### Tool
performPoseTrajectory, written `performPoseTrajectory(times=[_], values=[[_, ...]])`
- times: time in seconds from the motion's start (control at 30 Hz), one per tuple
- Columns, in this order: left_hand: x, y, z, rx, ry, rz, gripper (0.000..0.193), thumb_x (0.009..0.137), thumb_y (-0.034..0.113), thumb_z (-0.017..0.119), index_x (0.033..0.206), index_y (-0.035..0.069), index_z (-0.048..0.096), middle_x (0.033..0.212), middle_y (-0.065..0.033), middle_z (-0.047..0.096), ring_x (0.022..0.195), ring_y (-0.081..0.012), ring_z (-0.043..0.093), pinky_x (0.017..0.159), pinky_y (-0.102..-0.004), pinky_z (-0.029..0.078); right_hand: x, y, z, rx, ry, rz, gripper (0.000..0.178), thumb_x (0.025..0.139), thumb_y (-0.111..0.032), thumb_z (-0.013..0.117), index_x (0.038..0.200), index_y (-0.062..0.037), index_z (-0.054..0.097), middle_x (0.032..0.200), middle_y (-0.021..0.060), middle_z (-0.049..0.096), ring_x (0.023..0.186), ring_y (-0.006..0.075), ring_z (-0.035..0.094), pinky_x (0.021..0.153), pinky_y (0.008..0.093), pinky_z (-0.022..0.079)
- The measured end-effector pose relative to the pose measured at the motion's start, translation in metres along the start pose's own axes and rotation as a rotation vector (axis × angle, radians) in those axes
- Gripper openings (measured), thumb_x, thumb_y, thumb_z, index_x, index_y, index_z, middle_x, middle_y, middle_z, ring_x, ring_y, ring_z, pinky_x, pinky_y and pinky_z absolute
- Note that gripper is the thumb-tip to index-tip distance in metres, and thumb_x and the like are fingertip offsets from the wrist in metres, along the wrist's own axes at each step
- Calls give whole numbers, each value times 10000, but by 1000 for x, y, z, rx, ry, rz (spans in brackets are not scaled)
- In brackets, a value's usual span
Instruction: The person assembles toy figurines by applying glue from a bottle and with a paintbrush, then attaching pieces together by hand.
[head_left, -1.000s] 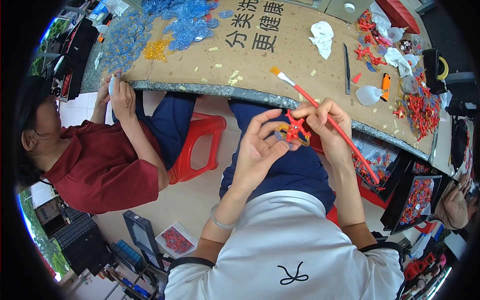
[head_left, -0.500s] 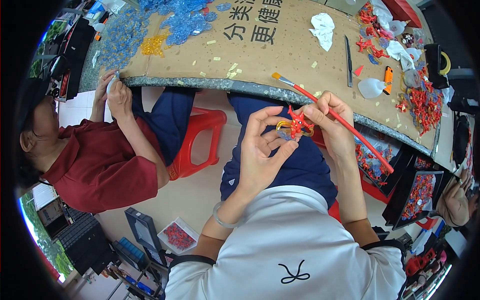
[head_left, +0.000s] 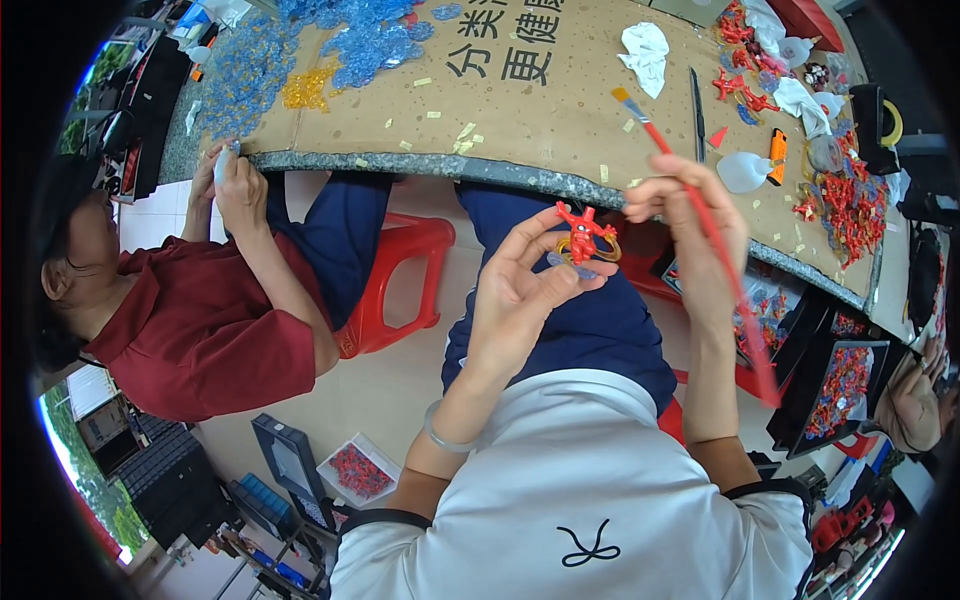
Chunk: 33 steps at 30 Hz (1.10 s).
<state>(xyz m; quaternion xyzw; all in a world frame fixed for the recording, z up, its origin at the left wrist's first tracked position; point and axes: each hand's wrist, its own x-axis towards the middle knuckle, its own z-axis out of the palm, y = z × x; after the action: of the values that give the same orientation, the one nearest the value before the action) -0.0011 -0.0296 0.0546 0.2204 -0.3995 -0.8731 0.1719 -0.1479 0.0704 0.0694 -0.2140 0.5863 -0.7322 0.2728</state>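
Note:
Between the fingers and thumb of my left hand (head_left: 528,290) is a small red toy figure (head_left: 584,236). A clear yellow curved piece shows behind it, and a clear bluish base sits under it. My right hand (head_left: 700,225) is raised just right of the figure, apart from it. It holds a paintbrush (head_left: 712,235) with a red handle, its bristles pointing up over the table and the handle's end hanging beside my forearm. The brush is slightly blurred.
Cardboard (head_left: 560,120) covers the table, with small tape bits. At the right lie a squeeze bottle (head_left: 743,174), an orange cutter (head_left: 777,157), tweezers (head_left: 697,115) and a pile of red figures (head_left: 850,215). Blue clear pieces (head_left: 370,50) lie far left. A co-worker (head_left: 210,330) sits at left.
My right hand has drawn away from the figure to the right, tilting the brush more upright. The figure stays in my left hand and is turned slightly.

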Motion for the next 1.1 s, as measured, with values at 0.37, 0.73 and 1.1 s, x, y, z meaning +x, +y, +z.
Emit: performPoseTrajectory(times=[0.37, 0.73, 1.1], values=[[4, -8, -22, -261, -42, -226, 447, 955, 124, 553, 1296, -136, 430, 997, -144, 633, 914, -249, 669, 832, -294, 562, 3, -51, -16, -268, -278, -464, 306, 921, -228, 553, 818, 55, 609, 759, 123, 601, 675, 183, 556, 584, 276, 416], [0, -7, -24, -207, -13, -270, 410, 926, 98, 591, 1258, -120, 491, 916, -136, 643, 718, -183, 623, 663, -267, 531, 37, -32, -20, -312, -550, -460, 97, 839, -21, 507, 780, 11, 576, 735, 95, 585, 671, 210, 566, 600, 312, 434], [1, -12, -1, 590, 167, 354, 462, 749, -96, 716, 1186, -103, 564, 952, -68, 475, 760, -121, 606, 601, -236, 553, 7, -19, -8, -375, -350, -460, 219, 900, -172, 560, 783, 1, 628, 750, 72, 639, 635, 169, 546, 625, 293, 402]])
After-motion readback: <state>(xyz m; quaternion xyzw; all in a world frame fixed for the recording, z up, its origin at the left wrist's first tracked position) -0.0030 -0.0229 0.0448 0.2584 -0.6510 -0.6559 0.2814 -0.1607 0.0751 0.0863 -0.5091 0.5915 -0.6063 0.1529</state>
